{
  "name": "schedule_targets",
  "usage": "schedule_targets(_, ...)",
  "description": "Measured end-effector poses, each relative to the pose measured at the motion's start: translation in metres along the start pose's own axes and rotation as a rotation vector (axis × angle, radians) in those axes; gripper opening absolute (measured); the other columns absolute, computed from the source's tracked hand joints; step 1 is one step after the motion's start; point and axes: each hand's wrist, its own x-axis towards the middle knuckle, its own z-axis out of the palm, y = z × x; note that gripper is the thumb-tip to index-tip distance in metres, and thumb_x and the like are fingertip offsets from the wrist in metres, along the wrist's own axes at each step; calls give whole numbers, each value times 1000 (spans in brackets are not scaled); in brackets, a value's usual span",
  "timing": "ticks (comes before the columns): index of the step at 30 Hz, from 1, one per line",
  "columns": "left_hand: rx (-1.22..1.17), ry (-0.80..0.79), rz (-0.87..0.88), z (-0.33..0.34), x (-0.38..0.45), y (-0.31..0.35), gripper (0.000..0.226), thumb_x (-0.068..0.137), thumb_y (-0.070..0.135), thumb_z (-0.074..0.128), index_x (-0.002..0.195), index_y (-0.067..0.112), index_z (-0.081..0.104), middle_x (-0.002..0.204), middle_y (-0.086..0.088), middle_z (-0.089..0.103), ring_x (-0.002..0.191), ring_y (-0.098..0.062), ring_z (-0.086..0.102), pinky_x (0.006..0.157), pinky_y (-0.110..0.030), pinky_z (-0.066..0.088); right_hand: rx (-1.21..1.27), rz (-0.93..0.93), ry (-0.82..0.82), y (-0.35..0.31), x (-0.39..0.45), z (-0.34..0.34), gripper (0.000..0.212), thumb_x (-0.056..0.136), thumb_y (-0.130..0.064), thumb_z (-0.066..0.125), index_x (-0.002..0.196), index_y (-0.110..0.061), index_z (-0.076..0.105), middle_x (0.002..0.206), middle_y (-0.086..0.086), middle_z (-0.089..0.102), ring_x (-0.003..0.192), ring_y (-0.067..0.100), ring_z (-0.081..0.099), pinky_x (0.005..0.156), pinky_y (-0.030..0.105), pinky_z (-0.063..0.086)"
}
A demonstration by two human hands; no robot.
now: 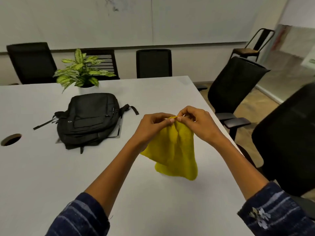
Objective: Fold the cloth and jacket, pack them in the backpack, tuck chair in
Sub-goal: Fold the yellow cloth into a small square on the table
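Observation:
A yellow cloth [173,154] hangs above the white table [51,176], held up by its top edge. My left hand [153,126] and my right hand [197,123] pinch that edge close together, fingertips almost touching. The cloth's lower part droops toward the tabletop. A black backpack [88,120] lies flat on the table to the left of my hands, its straps spread out. No jacket shows in this view.
A potted plant [81,70] stands behind the backpack. A round cable hole [11,139] is at the table's left. Black office chairs stand at the right edge [233,89], the near right [286,142] and along the far side [153,63].

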Motion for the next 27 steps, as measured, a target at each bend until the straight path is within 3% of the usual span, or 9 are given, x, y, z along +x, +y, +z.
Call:
schedule_targets(4,-57,27,-97,-10,5,-10,19,90,28,60,104,23,72,104,4,72,105,-16,63,95,-36,48,20,1,-33,1,11,8,13,91,-25,60,95,-15,68,87,-1,64,82,14,57,73,26,48)
schedule_targets(9,-50,99,-165,-25,13,-23,19,94,23,54,101,19,72,102,-1,71,100,-20,62,88,-33,49,37,2,26,2,20,15,11,90,-23,61,93,-15,68,79,-14,58,76,3,54,71,21,45)
schedule_targets(14,71,82,-212,-46,25,-32,17,93,19,57,84,24,71,89,5,70,88,-13,61,69,-21,47,2,4,29,0,26,17,5,89,-24,62,86,-23,66,81,-5,62,76,5,55,70,19,45)
schedule_targets(17,265,109,-69,-49,33,-31,15,90,28,61,91,18,72,95,0,71,91,-11,63,80,-23,50,-7,9,61,-4,30,22,4,86,-25,66,82,-26,68,77,2,65,73,6,57,69,17,44)
schedule_targets(19,305,77,87,-48,33,-22,23,86,41,63,94,22,72,92,8,71,85,2,63,73,-8,45,-19,16,79,-9,34,26,3,84,-27,69,81,-26,70,75,1,64,73,7,57,67,13,43)
schedule_targets(22,339,-24,167,-48,30,-14,27,73,45,74,93,29,67,82,16,67,80,7,62,67,-4,46,-5,29,80,-18,39,33,2,82,-27,70,81,-26,71,77,-1,66,76,9,59,68,13,44)
schedule_targets(24,444,25,220,-51,30,-17,23,75,38,75,94,30,65,79,17,64,75,7,61,67,-7,48,24,23,61,-23,41,37,3,82,-28,71,83,-25,72,83,-3,69,83,11,61,74,18,48)
schedule_targets(27,499,133,232,-58,30,-20,10,83,24,66,92,22,70,84,9,67,75,-1,61,75,-27,55,78,22,39,-29,40,41,4,81,-29,72,83,-25,73,87,-5,70,88,14,62,79,24,51)
